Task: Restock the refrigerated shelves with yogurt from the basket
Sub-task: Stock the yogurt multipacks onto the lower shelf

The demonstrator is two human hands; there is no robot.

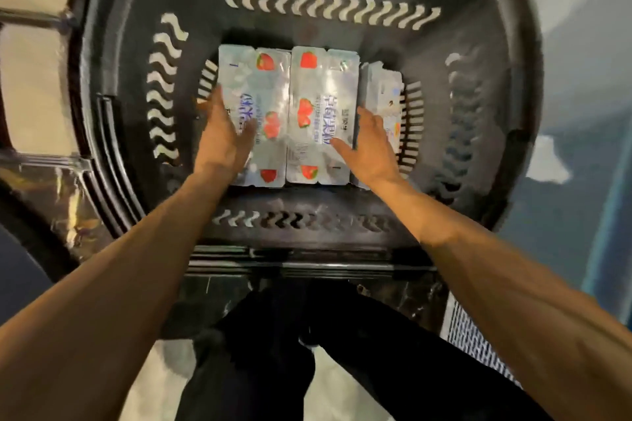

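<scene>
A black plastic basket (130,120) sits below me with yogurt multipacks lying flat on its bottom. The left pack (263,85) and the middle pack (325,89) have silver foil lids printed with strawberries and blue lettering. A third pack (383,85) lies at the right, partly hidden. My left hand (222,137) lies over the left pack's outer edge, fingers straight and spread. My right hand (369,147) lies at the right edge of the middle pack, thumb on the foil, fingers extended between it and the third pack. Neither pack is lifted.
The basket's walls, pierced with wavy slots, rise around the packs, and its folded handle (294,265) lies along the near rim. My dark trousers (273,352) stand on a pale floor below. A metal frame (34,22) is at the left, a blue surface (588,198) at the right.
</scene>
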